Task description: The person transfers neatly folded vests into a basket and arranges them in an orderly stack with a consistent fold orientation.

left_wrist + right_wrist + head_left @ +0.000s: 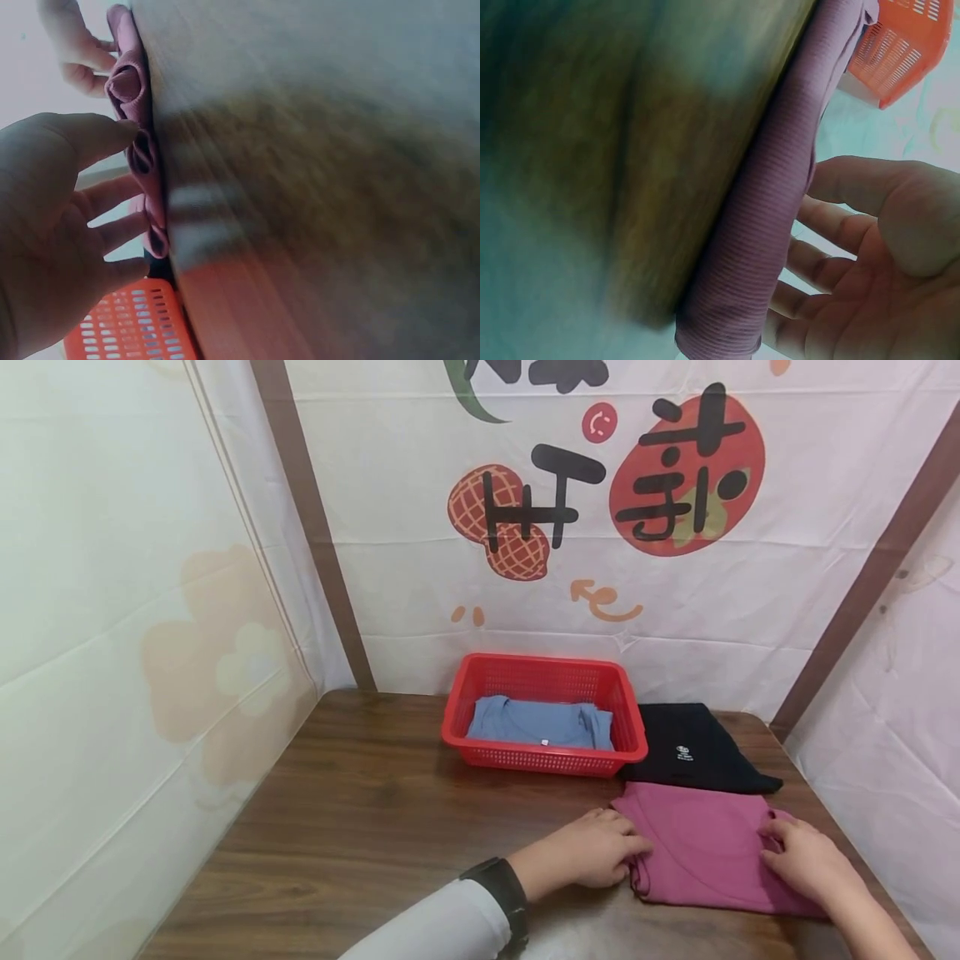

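A folded pink garment [693, 847] lies flat at the right of the table, its folded layers showing edge-on in the left wrist view. My left hand [596, 847] touches its left edge, thumb and fingers spread apart along the folds [141, 154]. On the garment's right side rests my right hand [806, 860], its fingers loosely bent over the top. The right wrist view shows the rolled, ribbed pink side [761, 195] beside that hand's fingers. What the fingertips do there is partly hidden behind the fabric.
A red plastic basket [543, 762] stands at the back with a folded blue garment [536, 722] inside. Right of it a folded black garment [686, 747] lies behind the pink one. Printed cloth walls [480, 610] bound the brown wooden table [360, 827].
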